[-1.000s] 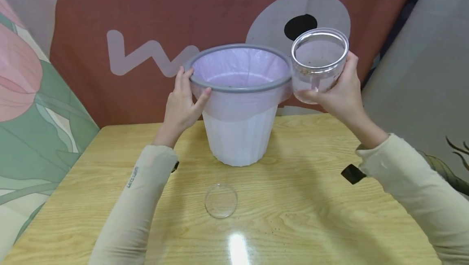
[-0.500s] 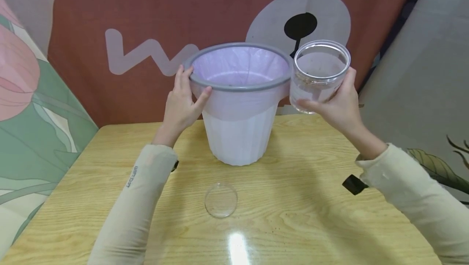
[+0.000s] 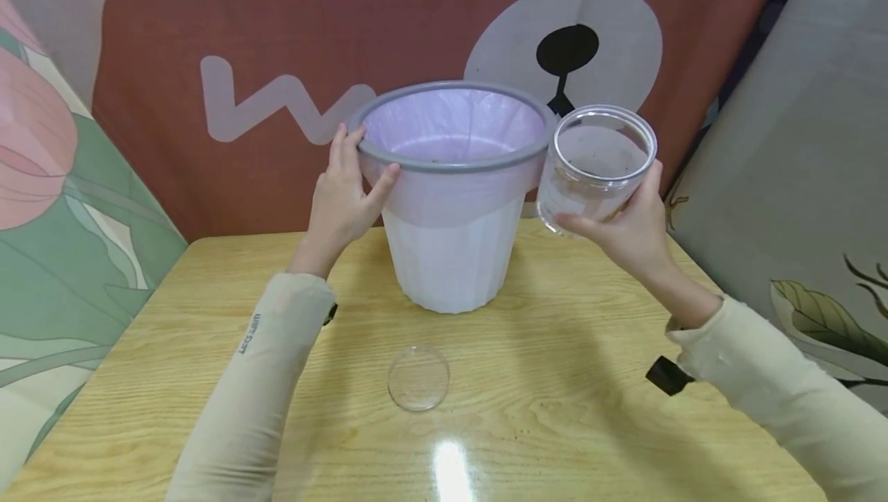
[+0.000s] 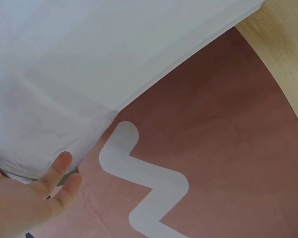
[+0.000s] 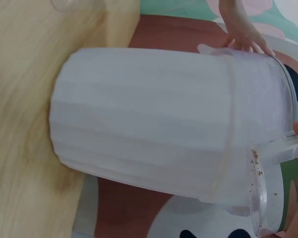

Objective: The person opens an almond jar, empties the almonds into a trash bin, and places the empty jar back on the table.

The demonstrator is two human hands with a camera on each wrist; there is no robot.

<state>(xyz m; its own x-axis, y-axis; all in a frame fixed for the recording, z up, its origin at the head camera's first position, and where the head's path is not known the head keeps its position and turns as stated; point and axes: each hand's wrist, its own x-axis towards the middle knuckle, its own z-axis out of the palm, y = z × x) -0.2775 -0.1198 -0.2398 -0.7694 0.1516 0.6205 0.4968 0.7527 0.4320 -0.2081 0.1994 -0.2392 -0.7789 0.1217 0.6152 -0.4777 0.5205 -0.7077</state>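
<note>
A white trash can [image 3: 451, 255] with a grey rim stands upright, lined with a pale purple bag [image 3: 458, 128] folded over its edge. My left hand [image 3: 344, 197] rests on the left of the rim, fingers extended and thumb spread across the front. In the left wrist view, its fingertips lie against the bag-covered outside. My right hand [image 3: 627, 232] grips a clear plastic jar [image 3: 590, 197], lidless and slightly tilted, beside the can's right side. Brown crumbs [image 5: 256, 158] cling inside the jar near its bottom. A round clear lid [image 3: 418, 379] lies on the table in front of the can.
The wooden table [image 3: 229, 294] carries a few tiny crumbs [image 3: 520, 434] right of the lid. A reddish printed curtain [image 3: 277, 8] hangs behind the can. A grey curtain [image 3: 798, 139] with leaf prints borders the right side.
My right hand has lowered the jar from above rim height to beside the can's upper right side, tilting it slightly. My left hand, the can and the lid have stayed in place.
</note>
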